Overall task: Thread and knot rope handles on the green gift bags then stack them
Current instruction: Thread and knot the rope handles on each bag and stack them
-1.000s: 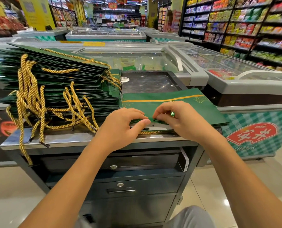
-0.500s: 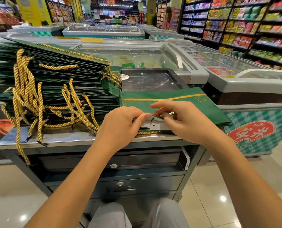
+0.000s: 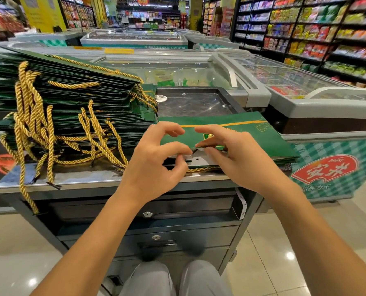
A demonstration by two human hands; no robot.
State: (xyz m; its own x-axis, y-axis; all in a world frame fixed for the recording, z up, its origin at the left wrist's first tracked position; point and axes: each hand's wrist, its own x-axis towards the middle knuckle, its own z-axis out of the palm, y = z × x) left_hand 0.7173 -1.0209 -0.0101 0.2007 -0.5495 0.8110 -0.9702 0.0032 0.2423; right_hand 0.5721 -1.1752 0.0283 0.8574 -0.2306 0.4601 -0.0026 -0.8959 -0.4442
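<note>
A flat green gift bag (image 3: 254, 137) with a gold stripe lies on the metal counter (image 3: 88, 180), on top of other flat bags. My right hand (image 3: 239, 161) pinches its near top edge between thumb and fingers and lifts the flap, showing the grey inside with a small hole. My left hand (image 3: 156, 163), fingers curled, pinches the black-tipped end of a gold rope (image 3: 201, 169) right at that edge. The rest of the rope runs beneath the bag's near edge. To the left stands a tall stack of green bags (image 3: 71, 103) with gold rope handles hanging over the counter's front.
The counter is a grey cabinet with locked drawers (image 3: 148, 214); a phone (image 3: 240, 207) sits at its right side. A dark tray (image 3: 195, 101) lies behind the bag. Glass-topped freezers (image 3: 306, 86) stand behind and to the right, with stocked shelves beyond. My knees show below.
My right hand has raised the bag's near edge, opening the flap wider. My left thumb has moved off the edge and its fingers have curled onto the rope tip. The camera tilted down slightly.
</note>
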